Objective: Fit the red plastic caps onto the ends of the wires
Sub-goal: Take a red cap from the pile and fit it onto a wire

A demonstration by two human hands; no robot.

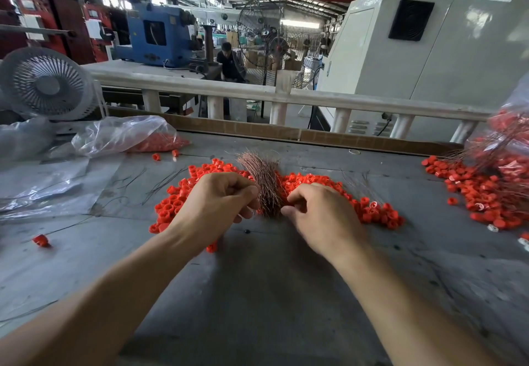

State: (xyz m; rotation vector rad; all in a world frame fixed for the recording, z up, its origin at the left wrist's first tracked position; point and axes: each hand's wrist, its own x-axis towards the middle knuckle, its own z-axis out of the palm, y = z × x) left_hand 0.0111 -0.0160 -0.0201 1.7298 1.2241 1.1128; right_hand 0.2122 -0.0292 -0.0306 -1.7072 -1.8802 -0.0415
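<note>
Only one view here, the head cam, looking down a grey, scuffed surface (272, 294) in what was clearly a factory hall with a steel truss roof.

Both hands were right at the bundle of copper-coloured wires (262, 182) that lay in the middle of a spread of red caps (380, 214). The left hand (217, 208) had its fingers (243, 191) curled in against the left side of the bundle, thumb tucked toward them. They looked pinched on a wire or two, but it was too fine to say for sure. The right hand (320, 216) had its fingers curled as well, tips meeting the thumb just at the bundle's right edge; whether they gripped anything I couldn't tell.

Caps fanned out to both sides of the fingers and behind them. Beyond the left fingers, further back, a clear plastic bag (123, 133) lay on its side with more caps spilling from it, and a few loose thin wires (160, 185) lay just left of the pile. A stray cap (41, 240) sat well off to the left. Way off past the right fingers there was a second heap of caps with wires in them (486, 194).

Behind the surface ran a white rail (257, 93). A small grey desk fan (45, 82) stood at the back left, a big pedestal fan (269, 33) further off, a blue machine (154, 33) and a white cabinet (400, 50) beyond. A person (229, 62) was over there in dark clothes.
</note>
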